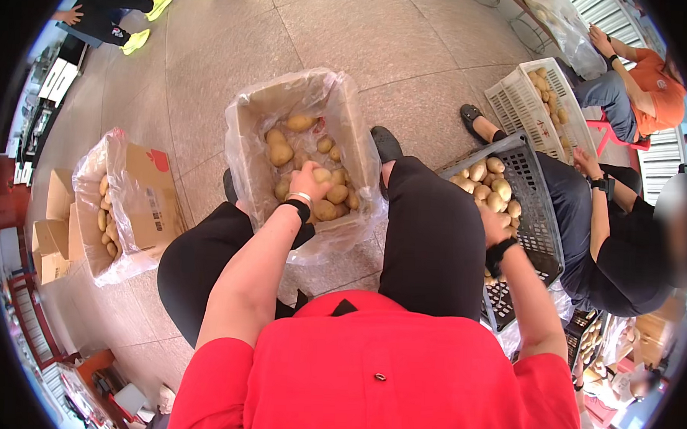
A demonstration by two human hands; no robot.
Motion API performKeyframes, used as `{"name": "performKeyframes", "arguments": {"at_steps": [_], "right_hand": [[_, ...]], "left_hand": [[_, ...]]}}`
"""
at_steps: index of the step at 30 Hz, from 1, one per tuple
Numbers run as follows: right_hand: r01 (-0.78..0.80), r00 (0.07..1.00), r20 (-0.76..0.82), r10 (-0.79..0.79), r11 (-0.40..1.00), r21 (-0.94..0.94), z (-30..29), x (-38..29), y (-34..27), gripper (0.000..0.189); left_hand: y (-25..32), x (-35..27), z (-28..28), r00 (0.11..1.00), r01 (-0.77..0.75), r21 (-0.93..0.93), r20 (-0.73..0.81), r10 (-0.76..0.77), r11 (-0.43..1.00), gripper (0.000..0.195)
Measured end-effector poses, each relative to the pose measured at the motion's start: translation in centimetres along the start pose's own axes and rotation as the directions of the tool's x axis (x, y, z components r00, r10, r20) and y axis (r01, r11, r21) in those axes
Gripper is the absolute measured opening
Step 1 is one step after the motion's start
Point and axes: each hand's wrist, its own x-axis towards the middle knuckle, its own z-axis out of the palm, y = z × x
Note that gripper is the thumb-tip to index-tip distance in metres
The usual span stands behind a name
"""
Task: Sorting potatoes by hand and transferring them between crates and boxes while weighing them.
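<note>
Between my knees stands a cardboard box [250,115] lined with clear plastic film, with potatoes [337,193] lying in its bottom. My left hand [308,183] reaches down into it, fingers around a potato [321,175] just above the others. To the right of my right knee, a black plastic crate [541,237] stands tilted and holds many potatoes [483,177]. My right hand [495,226] is down among them at the crate's near side; its fingers are partly hidden, so whether it grips one is unclear.
Another film-lined cardboard box [154,200] of potatoes stands on the left, beside open cartons [57,242]. At right, a co-worker in black sits close against the black crate. Beyond are a white crate [580,130] of potatoes and a person in orange. Someone in yellow shoes is at upper left.
</note>
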Motion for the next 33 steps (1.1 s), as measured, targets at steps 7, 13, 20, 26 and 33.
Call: {"name": "performKeyframes", "arguments": {"at_steps": [7,13,20,26,33], "right_hand": [[0.331,0.937,0.082,-0.339,0.792,-0.513,5.1,-3.8,5.9,0.017],[0.027,0.997,-0.053,-0.056,0.896,-0.443,5.9,-3.8,5.5,0.027],[-0.278,0.958,-0.034,0.285,0.892,-0.356,5.6,-3.1,4.7,0.037],[-0.244,0.967,-0.026,0.252,0.901,-0.36,5.9,-3.3,5.8,0.037],[-0.26,0.963,-0.034,0.266,0.901,-0.348,6.2,-3.0,5.7,0.038]], "left_hand": [[0.3,-1.4,0.6,0.94,0.195,0.216,0.238,-0.246,0.957,0.06],[-1.0,-0.7,1.2,0.945,0.159,0.221,0.249,-0.213,0.962,0.056],[-1.0,0.0,1.4,0.972,0.022,0.259,0.221,-0.081,0.966,0.053],[-0.6,-0.2,1.1,0.98,0.052,0.28,0.17,-0.103,0.958,0.052],[-0.9,-0.2,1.4,0.972,-0.143,0.347,0.225,0.066,0.927,0.048]]}}
